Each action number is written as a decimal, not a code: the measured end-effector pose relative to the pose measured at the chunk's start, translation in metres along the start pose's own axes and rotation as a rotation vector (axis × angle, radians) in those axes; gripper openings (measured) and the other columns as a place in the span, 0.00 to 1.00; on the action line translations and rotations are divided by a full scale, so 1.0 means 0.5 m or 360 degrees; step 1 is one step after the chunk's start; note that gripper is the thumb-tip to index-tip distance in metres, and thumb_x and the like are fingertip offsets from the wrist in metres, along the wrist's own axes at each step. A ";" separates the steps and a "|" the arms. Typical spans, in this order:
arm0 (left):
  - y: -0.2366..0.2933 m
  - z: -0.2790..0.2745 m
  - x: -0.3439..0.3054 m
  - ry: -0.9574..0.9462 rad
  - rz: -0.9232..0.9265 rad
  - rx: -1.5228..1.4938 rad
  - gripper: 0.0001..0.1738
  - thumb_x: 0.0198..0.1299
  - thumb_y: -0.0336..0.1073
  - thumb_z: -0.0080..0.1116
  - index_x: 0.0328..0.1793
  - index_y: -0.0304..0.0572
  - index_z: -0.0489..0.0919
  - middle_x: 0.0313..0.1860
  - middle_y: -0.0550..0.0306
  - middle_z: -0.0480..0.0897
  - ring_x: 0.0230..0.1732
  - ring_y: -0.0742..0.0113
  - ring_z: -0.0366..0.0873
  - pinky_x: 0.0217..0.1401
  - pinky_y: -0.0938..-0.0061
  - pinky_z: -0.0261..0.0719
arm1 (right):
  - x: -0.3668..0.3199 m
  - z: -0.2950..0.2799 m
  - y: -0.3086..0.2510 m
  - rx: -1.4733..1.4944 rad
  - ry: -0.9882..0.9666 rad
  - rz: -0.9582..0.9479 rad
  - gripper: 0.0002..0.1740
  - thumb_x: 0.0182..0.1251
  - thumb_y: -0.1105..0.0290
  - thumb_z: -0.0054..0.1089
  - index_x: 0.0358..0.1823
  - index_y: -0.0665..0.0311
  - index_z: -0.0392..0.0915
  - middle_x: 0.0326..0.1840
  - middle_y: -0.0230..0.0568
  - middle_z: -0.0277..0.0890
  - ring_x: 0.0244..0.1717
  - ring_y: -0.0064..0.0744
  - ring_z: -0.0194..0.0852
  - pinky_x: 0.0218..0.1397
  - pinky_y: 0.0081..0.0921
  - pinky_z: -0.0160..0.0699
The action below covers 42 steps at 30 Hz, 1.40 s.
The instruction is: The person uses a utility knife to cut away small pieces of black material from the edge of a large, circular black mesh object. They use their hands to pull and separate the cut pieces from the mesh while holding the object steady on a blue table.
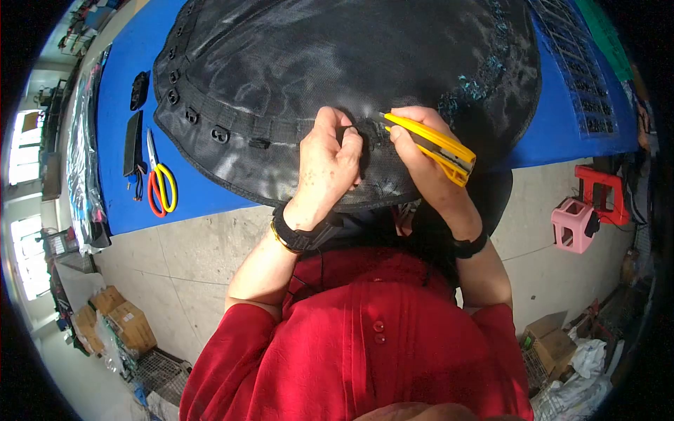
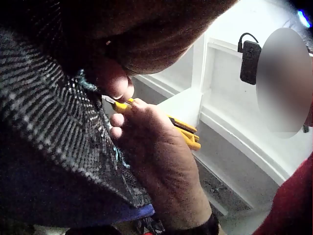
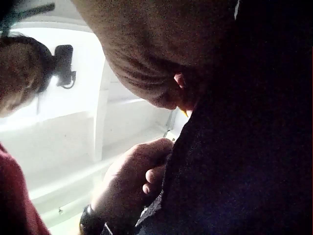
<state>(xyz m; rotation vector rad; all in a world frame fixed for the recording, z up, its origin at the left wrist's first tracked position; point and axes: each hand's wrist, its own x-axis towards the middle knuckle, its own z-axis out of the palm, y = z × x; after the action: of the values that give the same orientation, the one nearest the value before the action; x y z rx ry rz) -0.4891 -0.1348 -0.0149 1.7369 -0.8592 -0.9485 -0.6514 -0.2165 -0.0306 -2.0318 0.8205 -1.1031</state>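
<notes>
A large black mesh fabric piece (image 1: 337, 63) with a bound edge and small black hooks along its left side lies over the blue table. My left hand (image 1: 330, 154) pinches the fabric near its front edge, thumb and curled fingers together. Yellow thread snips (image 1: 439, 146) are gripped in my right hand (image 1: 428, 154), their tip pointing at the fabric just right of the left fingers. In the left wrist view, the metal tip of the snips lies close to the cloth, beside teal thread ends (image 2: 87, 81). The right wrist view is dark, with the snips mostly hidden.
Red-and-yellow-handled scissors (image 1: 161, 186) lie on the blue table (image 1: 203, 200) at left, beside a black strap (image 1: 133, 144). Teal thread scraps (image 1: 472, 88) are scattered on the fabric's right. A pink stool-like object (image 1: 572, 224) stands beyond the table's right front.
</notes>
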 end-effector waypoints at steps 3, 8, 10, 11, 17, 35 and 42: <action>0.002 0.001 -0.001 0.0004 -0.0005 -0.0001 0.06 0.76 0.30 0.53 0.52 0.36 0.72 0.22 0.55 0.81 0.15 0.71 0.79 0.17 0.73 0.76 | 0.000 -0.005 -0.002 0.0038 -0.0039 0.0070 0.09 0.72 0.72 0.67 0.51 0.61 0.82 0.44 0.46 0.89 0.46 0.50 0.91 0.51 0.41 0.87; -0.006 -0.001 -0.001 -0.0015 -0.0008 -0.0023 0.07 0.78 0.33 0.55 0.54 0.41 0.71 0.25 0.58 0.80 0.14 0.73 0.76 0.14 0.75 0.72 | 0.001 -0.018 -0.012 0.0163 -0.0152 0.0253 0.09 0.72 0.71 0.66 0.51 0.60 0.82 0.44 0.46 0.89 0.46 0.50 0.91 0.51 0.42 0.86; -0.002 0.000 -0.002 -0.0023 -0.0020 -0.0020 0.07 0.77 0.33 0.55 0.54 0.41 0.71 0.25 0.58 0.80 0.14 0.72 0.76 0.14 0.74 0.73 | -0.003 -0.020 -0.004 0.0101 -0.0133 0.0195 0.09 0.72 0.71 0.65 0.51 0.60 0.82 0.44 0.46 0.88 0.46 0.50 0.90 0.52 0.41 0.85; -0.002 0.001 -0.002 -0.0017 -0.0025 -0.0019 0.07 0.77 0.33 0.55 0.54 0.41 0.71 0.25 0.58 0.80 0.14 0.72 0.76 0.14 0.74 0.73 | -0.005 -0.023 0.000 0.0075 -0.0146 0.0163 0.09 0.72 0.70 0.65 0.51 0.59 0.82 0.44 0.45 0.88 0.46 0.49 0.89 0.52 0.41 0.85; -0.007 0.002 0.000 -0.0005 -0.0029 -0.0035 0.07 0.77 0.32 0.55 0.54 0.42 0.71 0.25 0.58 0.80 0.14 0.72 0.76 0.14 0.74 0.73 | -0.016 -0.045 0.004 0.0120 -0.0241 0.0261 0.09 0.72 0.69 0.64 0.50 0.60 0.82 0.45 0.41 0.86 0.48 0.45 0.86 0.56 0.39 0.81; 0.010 0.002 -0.001 -0.0008 -0.0016 0.0103 0.13 0.72 0.32 0.66 0.52 0.37 0.73 0.22 0.55 0.83 0.16 0.70 0.80 0.19 0.72 0.77 | -0.025 -0.042 -0.002 0.0294 -0.0129 0.0335 0.11 0.71 0.70 0.65 0.52 0.59 0.82 0.50 0.39 0.86 0.51 0.44 0.86 0.60 0.38 0.82; 0.001 0.004 0.001 0.0012 0.0003 0.0089 0.12 0.72 0.31 0.66 0.52 0.40 0.73 0.24 0.58 0.82 0.18 0.71 0.80 0.22 0.72 0.77 | -0.025 -0.044 0.003 0.0158 -0.0193 0.0244 0.10 0.71 0.71 0.65 0.52 0.58 0.82 0.48 0.39 0.87 0.51 0.45 0.87 0.57 0.40 0.82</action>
<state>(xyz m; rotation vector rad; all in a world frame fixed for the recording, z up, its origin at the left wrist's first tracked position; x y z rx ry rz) -0.4906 -0.1361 -0.0148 1.7859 -0.8900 -0.9240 -0.6765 -0.2136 -0.0283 -1.8992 0.8281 -0.9088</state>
